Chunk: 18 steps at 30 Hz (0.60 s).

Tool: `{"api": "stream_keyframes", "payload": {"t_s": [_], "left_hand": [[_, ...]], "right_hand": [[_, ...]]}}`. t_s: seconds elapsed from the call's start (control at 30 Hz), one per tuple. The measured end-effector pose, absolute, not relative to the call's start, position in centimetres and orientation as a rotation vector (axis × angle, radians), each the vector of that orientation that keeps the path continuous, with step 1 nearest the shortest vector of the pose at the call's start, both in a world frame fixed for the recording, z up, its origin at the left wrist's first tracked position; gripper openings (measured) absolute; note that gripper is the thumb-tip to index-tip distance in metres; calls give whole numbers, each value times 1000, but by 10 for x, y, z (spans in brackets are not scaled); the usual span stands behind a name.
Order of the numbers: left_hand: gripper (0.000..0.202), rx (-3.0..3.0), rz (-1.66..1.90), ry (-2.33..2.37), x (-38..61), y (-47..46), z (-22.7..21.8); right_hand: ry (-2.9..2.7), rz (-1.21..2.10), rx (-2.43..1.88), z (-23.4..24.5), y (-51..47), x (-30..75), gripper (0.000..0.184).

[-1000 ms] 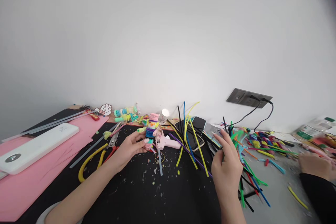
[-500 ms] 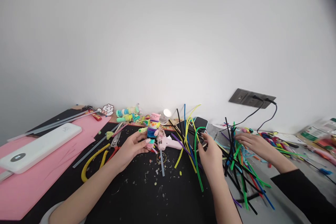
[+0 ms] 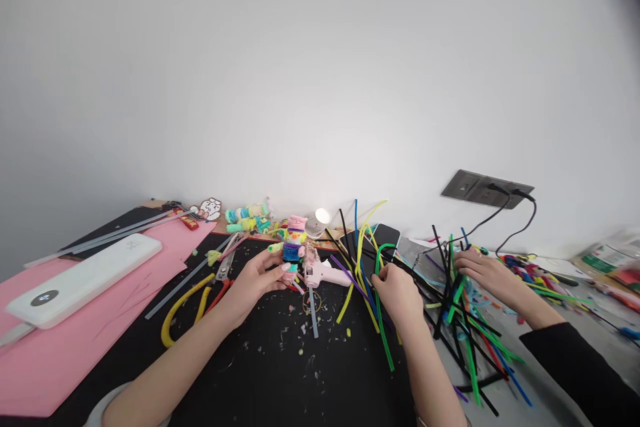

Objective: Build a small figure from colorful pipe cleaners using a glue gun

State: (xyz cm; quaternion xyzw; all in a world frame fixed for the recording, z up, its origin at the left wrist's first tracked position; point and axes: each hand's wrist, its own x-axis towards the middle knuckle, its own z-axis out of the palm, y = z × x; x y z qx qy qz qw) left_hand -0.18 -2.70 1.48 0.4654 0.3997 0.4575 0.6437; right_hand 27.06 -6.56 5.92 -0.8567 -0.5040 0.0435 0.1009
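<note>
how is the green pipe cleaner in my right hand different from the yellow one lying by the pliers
The green pipe cleaner is thin, bent over at its top and gripped by your right hand. The yellow pipe cleaner looks thicker, lies curved on the black mat beside the pliers, untouched. Both are fuzzy craft stems.

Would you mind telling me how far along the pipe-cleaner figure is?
Done: several coloured coils are stacked on the figure, held by the left hand. In hand: the right hand grips a green pipe cleaner. Left: loose stems lie unused.
</note>
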Motion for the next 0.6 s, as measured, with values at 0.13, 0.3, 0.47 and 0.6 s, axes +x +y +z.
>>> {"api": "stream_keyframes", "payload": {"t_s": [0.13,0.3,0.47,0.6], "left_hand": [[52,1058,1051,960,0,-26,16],[51,1080,1124,1108,-2,-20,14],[43,1152,1179,1368,-13,-7,3],[25,1529,1092,1612,-21,-2,-2]], "right_hand": [[-1430,157,-2500,63,-62,275,13],[-1217,190,-2053,77,-71,279,7],[-1240,673,-1333,71,-76,251,26],[-1548,746,-1142,70,-75,244,16]]}}
